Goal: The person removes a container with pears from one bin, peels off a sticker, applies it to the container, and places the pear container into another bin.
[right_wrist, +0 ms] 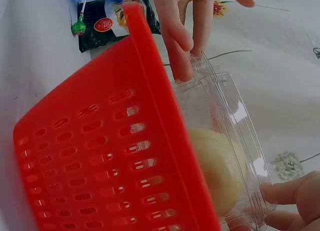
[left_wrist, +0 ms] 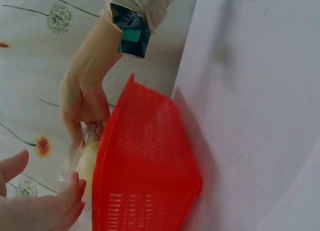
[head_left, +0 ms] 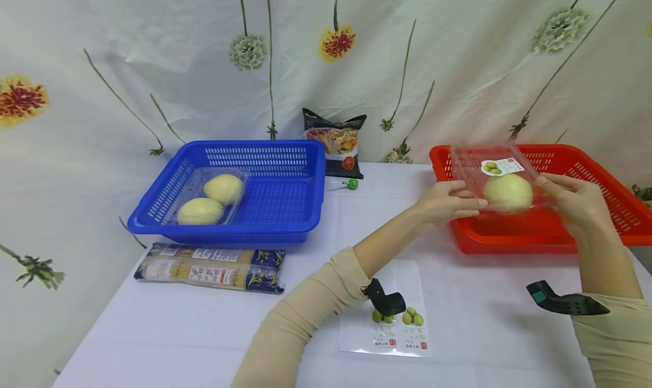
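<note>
A clear plastic clamshell box (head_left: 464,170) is held tilted over the red basket (head_left: 509,245), inside its front rim. Its lid carries a white sticker (head_left: 501,166) picturing green fruit, and a pale yellow, melon-like fruit (head_left: 508,191) sits inside. My right hand (head_left: 575,198) pinches the box's right edge between thumb and fingers. At the left side, my left hand (head_left: 445,202) touches the box with nearly straight fingers (right_wrist: 180,66), its thumb standing apart. In the right wrist view, the basket wall hides the fruit's lower part.
A blue basket (head_left: 265,229) at left holds a similar box with two pale fruits (head_left: 200,211). Noodle packs (head_left: 209,268) lie before it. Behind stand a black food bag (head_left: 336,142) and a green lollipop (head_left: 351,184). A sticker sheet (head_left: 384,334) lies in front.
</note>
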The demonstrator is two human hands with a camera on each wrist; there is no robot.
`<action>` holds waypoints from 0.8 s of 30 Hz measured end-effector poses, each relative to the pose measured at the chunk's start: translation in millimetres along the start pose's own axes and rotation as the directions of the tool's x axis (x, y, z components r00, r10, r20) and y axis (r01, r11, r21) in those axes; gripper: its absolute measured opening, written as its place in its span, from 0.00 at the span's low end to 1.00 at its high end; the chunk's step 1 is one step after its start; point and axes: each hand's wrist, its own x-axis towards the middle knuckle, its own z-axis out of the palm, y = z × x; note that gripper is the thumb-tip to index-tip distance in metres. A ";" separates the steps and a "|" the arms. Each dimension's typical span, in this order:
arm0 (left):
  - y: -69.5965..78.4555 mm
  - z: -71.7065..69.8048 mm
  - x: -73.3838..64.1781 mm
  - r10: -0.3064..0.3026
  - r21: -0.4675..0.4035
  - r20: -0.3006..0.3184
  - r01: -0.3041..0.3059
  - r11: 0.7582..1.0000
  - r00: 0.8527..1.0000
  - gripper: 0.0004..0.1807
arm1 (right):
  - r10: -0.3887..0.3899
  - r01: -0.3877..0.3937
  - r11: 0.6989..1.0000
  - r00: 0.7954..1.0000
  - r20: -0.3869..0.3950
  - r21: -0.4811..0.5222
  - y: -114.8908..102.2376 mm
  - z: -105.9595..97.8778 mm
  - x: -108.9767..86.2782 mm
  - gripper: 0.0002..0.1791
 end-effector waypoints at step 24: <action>-8.5 27.8 7.1 -0.101 -0.212 0.001 0.099 0.972 0.995 0.15 | 0.014 0.057 0.881 0.989 0.145 -0.470 11.0 -6.8 16.9 0.41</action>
